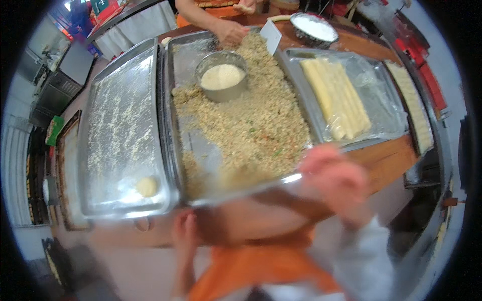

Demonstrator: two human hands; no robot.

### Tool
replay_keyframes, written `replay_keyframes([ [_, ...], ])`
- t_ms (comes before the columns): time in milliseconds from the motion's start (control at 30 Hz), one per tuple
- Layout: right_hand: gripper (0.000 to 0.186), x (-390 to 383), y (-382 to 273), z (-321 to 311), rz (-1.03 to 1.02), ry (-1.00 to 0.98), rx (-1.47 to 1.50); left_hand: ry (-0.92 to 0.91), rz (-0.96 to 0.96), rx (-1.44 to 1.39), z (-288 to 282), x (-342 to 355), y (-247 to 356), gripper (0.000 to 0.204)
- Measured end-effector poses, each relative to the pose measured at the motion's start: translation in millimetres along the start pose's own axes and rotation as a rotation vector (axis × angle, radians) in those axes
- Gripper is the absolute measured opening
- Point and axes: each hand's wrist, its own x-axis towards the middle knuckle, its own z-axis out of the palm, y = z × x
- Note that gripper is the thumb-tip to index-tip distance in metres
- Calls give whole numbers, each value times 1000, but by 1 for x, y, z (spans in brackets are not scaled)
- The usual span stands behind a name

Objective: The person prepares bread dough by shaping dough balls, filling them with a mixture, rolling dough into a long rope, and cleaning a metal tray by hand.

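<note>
My right hand point(335, 171) is smeared by motion over the near right corner of a metal tray point(296, 176) of crumbly tan filling point(251, 125) with green and reddish bits. Whether it holds anything does not show. At the table's near edge, below the same tray, is my left hand point(186, 228), also blurred, its fingers unclear. A round metal pot point(221, 95) of pale powder or grain sits in the filling. To the left, a flour-dusted tray point(120, 115) carries one round pale dough piece point(147, 186) near its front edge.
Long pale dough strips point(334, 98) lie under plastic on a tray point(296, 90) at right. A bowl of white flour point(315, 27) and a white scraper point(271, 36) are at the back. Across the table, a co-worker's hand point(230, 32) reaches into the filling tray.
</note>
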Motion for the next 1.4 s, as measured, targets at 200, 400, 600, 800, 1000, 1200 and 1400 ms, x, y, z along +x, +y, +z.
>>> replay_keyframes([
  [200, 17, 25, -73, 4, -420, -356, -86, 215, 283, 431, -42, 18, -33, 21],
  [400, 17, 30, -71, 18, -491, -420, -120, 183, 178, 527, -32, 18, -9, 20],
  [600, 17, 19, -77, 21, -496, -387, -153, 161, 178, 453, -26, 18, -9, 18],
  [800, 17, 1, -90, 22, -505, -344, -197, 219, 423, 497, -27, 20, -31, 19],
  [1000, 17, -7, -95, 23, -508, -334, -238, 198, 393, 563, -29, 20, -33, 19],
  [1200, 17, -26, -104, 20, -521, -315, -315, 202, 549, 491, -23, 21, -25, 16],
  [1400, 17, -24, -84, -39, -573, -48, -414, 326, 426, 224, -39, 17, -60, 16],
])
